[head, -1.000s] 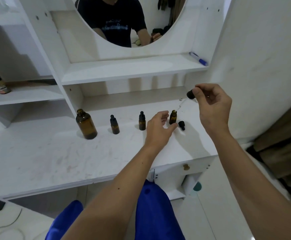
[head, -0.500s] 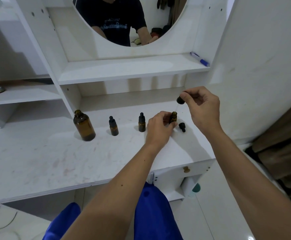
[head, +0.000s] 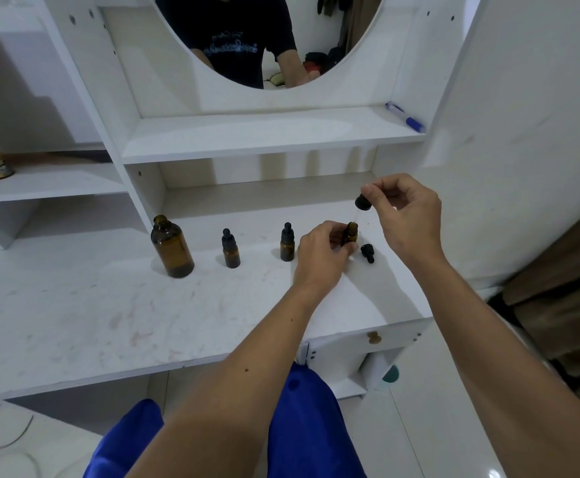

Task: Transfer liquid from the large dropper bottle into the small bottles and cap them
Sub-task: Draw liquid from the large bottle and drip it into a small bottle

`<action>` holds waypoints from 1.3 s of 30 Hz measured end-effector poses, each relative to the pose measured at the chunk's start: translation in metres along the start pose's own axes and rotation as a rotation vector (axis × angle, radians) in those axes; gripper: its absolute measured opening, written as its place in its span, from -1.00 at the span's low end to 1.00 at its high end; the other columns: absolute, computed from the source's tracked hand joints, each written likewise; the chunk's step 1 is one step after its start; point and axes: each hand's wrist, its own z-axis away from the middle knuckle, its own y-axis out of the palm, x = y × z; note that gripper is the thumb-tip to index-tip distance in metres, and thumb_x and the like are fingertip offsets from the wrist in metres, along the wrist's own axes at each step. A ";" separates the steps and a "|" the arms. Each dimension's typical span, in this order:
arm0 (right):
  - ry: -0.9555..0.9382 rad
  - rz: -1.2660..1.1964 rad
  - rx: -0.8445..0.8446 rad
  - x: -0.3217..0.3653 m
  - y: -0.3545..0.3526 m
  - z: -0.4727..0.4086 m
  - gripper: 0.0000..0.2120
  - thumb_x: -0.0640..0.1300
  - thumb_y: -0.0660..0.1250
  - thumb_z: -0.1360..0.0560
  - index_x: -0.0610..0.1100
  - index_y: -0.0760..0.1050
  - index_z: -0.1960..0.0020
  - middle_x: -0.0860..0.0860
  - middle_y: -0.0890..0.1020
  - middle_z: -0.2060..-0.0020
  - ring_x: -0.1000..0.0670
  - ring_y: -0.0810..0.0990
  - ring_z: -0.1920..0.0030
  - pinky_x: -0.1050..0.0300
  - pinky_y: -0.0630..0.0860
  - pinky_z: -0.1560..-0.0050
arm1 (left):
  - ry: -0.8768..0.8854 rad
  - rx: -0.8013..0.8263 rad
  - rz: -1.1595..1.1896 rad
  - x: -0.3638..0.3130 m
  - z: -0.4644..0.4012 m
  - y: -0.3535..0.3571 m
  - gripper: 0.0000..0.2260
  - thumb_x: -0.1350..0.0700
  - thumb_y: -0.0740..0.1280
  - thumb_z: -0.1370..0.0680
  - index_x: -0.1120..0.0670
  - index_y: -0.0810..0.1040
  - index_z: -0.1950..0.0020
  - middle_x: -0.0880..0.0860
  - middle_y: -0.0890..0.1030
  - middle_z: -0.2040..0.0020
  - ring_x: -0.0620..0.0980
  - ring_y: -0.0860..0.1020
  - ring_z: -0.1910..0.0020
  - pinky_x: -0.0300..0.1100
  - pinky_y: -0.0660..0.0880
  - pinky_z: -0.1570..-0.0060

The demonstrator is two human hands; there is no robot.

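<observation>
From the head camera, my left hand (head: 319, 251) pinched the open small bottle (head: 350, 233), which stood on the white desk (head: 74, 315) well to the right of the uncapped large bottle (head: 172, 247). My right hand (head: 406, 215) pinched the dropper (head: 362, 202) just above that small bottle's mouth. Two capped small bottles (head: 230, 249) (head: 287, 243) stood between the large bottle and my left hand. A loose black cap (head: 367, 252) lay furthest right of the large bottle.

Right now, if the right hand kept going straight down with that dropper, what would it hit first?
Probably the open mouth of the small bottle held by the left hand; the right hand holds the dropper roughly above it, though depth is unclear.
</observation>
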 end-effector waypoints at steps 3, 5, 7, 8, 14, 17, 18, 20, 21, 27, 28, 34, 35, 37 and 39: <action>-0.003 -0.011 0.003 0.003 -0.003 0.002 -0.88 -0.10 0.52 -0.58 -0.16 0.68 -0.01 0.03 0.78 0.19 0.05 0.78 0.10 0.00 0.68 -0.17 | 0.005 -0.001 -0.001 0.000 0.001 -0.001 -0.75 0.14 0.53 -0.52 0.06 0.65 -0.19 -0.08 0.71 -0.03 -0.13 0.66 -0.05 -0.07 0.61 -0.20; -0.004 -0.026 -0.018 0.006 -0.006 0.003 -0.88 -0.10 0.52 -0.59 -0.16 0.68 -0.03 0.01 0.78 0.17 0.04 0.79 0.09 -0.06 0.68 -0.18 | 0.003 0.002 0.002 0.000 0.002 -0.001 -0.73 0.15 0.53 -0.52 0.06 0.65 -0.21 -0.07 0.71 -0.05 -0.13 0.66 -0.06 -0.07 0.60 -0.22; -0.009 -0.042 -0.056 0.012 -0.008 0.003 -0.86 -0.11 0.51 -0.59 -0.18 0.67 -0.05 0.00 0.78 0.15 0.04 0.79 0.09 -0.07 0.69 -0.18 | -0.001 0.007 0.005 0.000 0.003 -0.002 -0.68 0.14 0.54 -0.51 0.08 0.64 -0.25 -0.06 0.71 -0.10 -0.12 0.66 -0.10 -0.07 0.59 -0.25; -0.017 -0.049 -0.073 0.015 -0.010 0.003 -0.85 -0.12 0.51 -0.59 -0.20 0.67 -0.06 -0.01 0.78 0.15 0.03 0.79 0.09 -0.07 0.69 -0.18 | -0.005 0.011 0.006 0.001 0.004 -0.002 -0.64 0.13 0.55 -0.50 0.09 0.62 -0.28 -0.04 0.69 -0.14 -0.11 0.65 -0.13 -0.07 0.58 -0.27; -0.051 -0.086 -0.091 0.038 -0.011 0.005 -0.84 -0.13 0.50 -0.60 -0.22 0.67 -0.10 0.06 0.78 0.13 0.04 0.79 0.06 -0.01 0.70 -0.17 | -0.047 0.032 0.067 -0.002 0.018 -0.016 -0.49 0.15 0.58 -0.49 0.13 0.52 -0.40 0.03 0.62 -0.30 -0.07 0.59 -0.23 -0.15 0.53 -0.34; -0.069 -0.126 -0.055 0.051 -0.002 0.010 -0.84 -0.15 0.49 -0.61 -0.23 0.67 -0.13 0.04 0.77 0.10 0.04 0.79 0.04 0.05 0.69 -0.18 | -0.071 0.074 0.117 -0.003 0.037 -0.037 -0.48 0.16 0.57 -0.50 0.12 0.50 -0.42 0.01 0.62 -0.28 -0.09 0.58 -0.23 -0.24 0.52 -0.32; -0.078 -0.139 -0.047 0.056 0.003 0.011 -0.83 -0.15 0.49 -0.61 -0.23 0.67 -0.13 0.04 0.77 0.08 0.06 0.79 0.03 0.07 0.69 -0.19 | -0.070 0.092 0.122 -0.003 0.045 -0.046 -0.48 0.15 0.57 -0.50 0.11 0.51 -0.42 0.00 0.62 -0.26 -0.11 0.59 -0.21 -0.24 0.53 -0.32; -0.096 -0.180 -0.029 0.067 0.016 0.014 -0.83 -0.15 0.48 -0.61 -0.23 0.67 -0.13 0.00 0.77 0.07 0.04 0.79 0.01 0.06 0.68 -0.20 | -0.057 0.130 0.124 0.001 0.062 -0.067 -0.50 0.13 0.57 -0.49 0.08 0.53 -0.40 -0.04 0.64 -0.22 -0.14 0.60 -0.18 -0.27 0.54 -0.29; -0.103 -0.211 -0.015 0.073 0.024 0.015 -0.84 -0.15 0.48 -0.62 -0.23 0.66 -0.12 -0.06 0.78 0.06 -0.01 0.79 0.00 0.02 0.68 -0.21 | -0.053 0.140 0.127 0.004 0.069 -0.078 -0.52 0.12 0.57 -0.49 0.07 0.55 -0.39 -0.05 0.65 -0.21 -0.15 0.62 -0.18 -0.29 0.55 -0.27; -0.171 -0.352 0.048 0.110 0.083 0.024 -0.90 -0.17 0.48 -0.61 -0.18 0.66 -0.08 -0.12 0.76 0.05 -0.06 0.78 -0.01 -0.01 0.68 -0.21 | -0.090 0.040 0.112 0.029 0.102 -0.164 -0.57 0.08 0.59 -0.48 0.03 0.61 -0.32 -0.09 0.69 -0.15 -0.21 0.66 -0.12 -0.29 0.59 -0.20; -0.184 -0.369 0.062 0.117 0.094 0.026 -0.93 -0.18 0.48 -0.61 -0.17 0.66 -0.07 -0.08 0.76 0.08 -0.02 0.77 0.02 0.03 0.68 -0.18 | -0.100 0.011 0.106 0.034 0.106 -0.179 -0.57 0.08 0.59 -0.47 0.04 0.61 -0.32 -0.09 0.70 -0.14 -0.21 0.67 -0.11 -0.27 0.60 -0.20; -0.193 -0.441 0.165 0.143 0.151 0.037 -0.92 -0.24 0.48 -0.60 -0.21 0.66 -0.08 0.00 0.75 0.10 0.05 0.76 0.05 0.13 0.67 -0.14 | -0.180 -0.164 0.141 0.056 0.120 -0.252 -0.59 0.14 0.59 -0.47 0.08 0.62 -0.30 -0.02 0.72 -0.11 -0.10 0.69 -0.08 -0.12 0.63 -0.21; -0.188 -0.438 0.171 0.146 0.158 0.037 -0.92 -0.24 0.48 -0.60 -0.22 0.66 -0.09 0.02 0.75 0.10 0.10 0.75 0.06 0.18 0.66 -0.13 | -0.189 -0.190 0.151 0.058 0.121 -0.259 -0.58 0.15 0.59 -0.47 0.08 0.61 -0.31 -0.01 0.71 -0.12 -0.09 0.69 -0.09 -0.11 0.63 -0.22; -0.182 -0.422 0.176 0.149 0.168 0.036 -0.89 -0.24 0.48 -0.60 -0.24 0.66 -0.10 0.04 0.74 0.09 0.16 0.74 0.07 0.25 0.64 -0.11 | -0.201 -0.240 0.171 0.061 0.119 -0.266 -0.54 0.16 0.60 -0.47 0.09 0.58 -0.34 -0.01 0.70 -0.16 -0.09 0.68 -0.13 -0.11 0.62 -0.24; -0.183 -0.397 0.177 0.150 0.173 0.033 -0.89 -0.22 0.48 -0.60 -0.22 0.66 -0.11 0.03 0.74 0.09 0.19 0.73 0.09 0.29 0.62 -0.08 | -0.202 -0.283 0.157 0.063 0.114 -0.266 -0.49 0.12 0.61 -0.46 0.07 0.56 -0.37 -0.04 0.67 -0.21 -0.12 0.65 -0.17 -0.17 0.60 -0.26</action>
